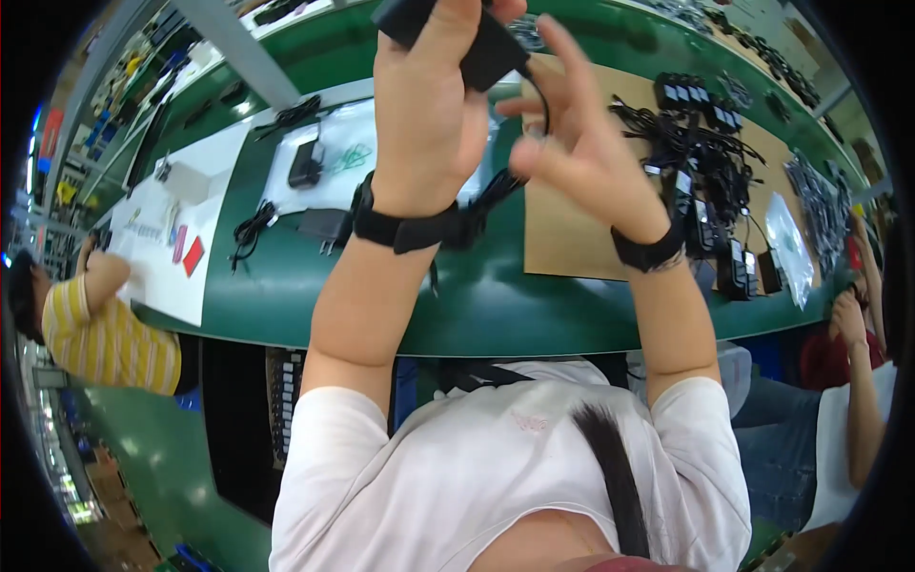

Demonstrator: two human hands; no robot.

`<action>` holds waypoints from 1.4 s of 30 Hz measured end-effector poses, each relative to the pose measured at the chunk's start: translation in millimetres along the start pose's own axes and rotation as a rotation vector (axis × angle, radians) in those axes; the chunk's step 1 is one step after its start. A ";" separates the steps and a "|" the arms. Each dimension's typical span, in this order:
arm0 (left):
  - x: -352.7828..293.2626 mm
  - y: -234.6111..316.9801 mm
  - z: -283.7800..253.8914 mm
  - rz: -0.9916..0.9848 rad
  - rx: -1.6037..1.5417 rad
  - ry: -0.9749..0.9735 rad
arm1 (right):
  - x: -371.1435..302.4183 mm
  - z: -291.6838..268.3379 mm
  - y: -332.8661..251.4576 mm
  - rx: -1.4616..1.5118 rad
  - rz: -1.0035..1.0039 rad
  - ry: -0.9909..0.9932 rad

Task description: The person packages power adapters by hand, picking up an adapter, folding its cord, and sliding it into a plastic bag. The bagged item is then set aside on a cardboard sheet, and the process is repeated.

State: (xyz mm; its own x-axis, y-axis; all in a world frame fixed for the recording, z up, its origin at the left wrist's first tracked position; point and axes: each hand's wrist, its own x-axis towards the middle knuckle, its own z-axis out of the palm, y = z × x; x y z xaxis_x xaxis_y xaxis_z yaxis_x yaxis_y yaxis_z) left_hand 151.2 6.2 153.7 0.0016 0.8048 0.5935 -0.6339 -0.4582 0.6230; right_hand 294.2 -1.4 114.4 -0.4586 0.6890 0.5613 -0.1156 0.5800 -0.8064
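My left hand (429, 105) is raised above the green table (496, 305) and grips a black power adapter (477, 43) near the top edge of the picture. A thin black cable (545, 100) runs down from the adapter past my right hand (572, 143), whose fingers are spread and touch or guide the cable. Both wrists wear black bands. The adapter's top is cut off by the frame.
A brown cardboard sheet (572, 238) lies on the table with a heap of black adapters and cables (705, 162) to its right. White sheets with another adapter (305, 162) lie at left. One person in yellow (105, 334) sits at left, another person (848, 381) at right.
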 end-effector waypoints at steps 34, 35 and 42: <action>-87.1 -35.9 -80.5 -0.393 0.691 0.263 | -33.4 61.2 74.4 -0.025 0.393 0.216; -86.7 -35.6 -82.0 -0.399 0.695 0.262 | -33.5 59.5 75.8 -0.019 0.397 0.220; -86.7 -47.5 -91.8 -0.480 0.566 0.319 | -39.1 50.7 85.9 -0.030 0.510 -0.026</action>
State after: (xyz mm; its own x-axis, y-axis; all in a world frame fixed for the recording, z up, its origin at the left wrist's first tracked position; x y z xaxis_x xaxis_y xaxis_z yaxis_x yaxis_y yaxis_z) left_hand 110.2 -7.2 25.9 -0.1006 0.9921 0.0747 -0.1323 -0.0878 0.9873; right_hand 257.5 -0.6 13.7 -0.4720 0.8768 0.0923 0.1541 0.1852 -0.9705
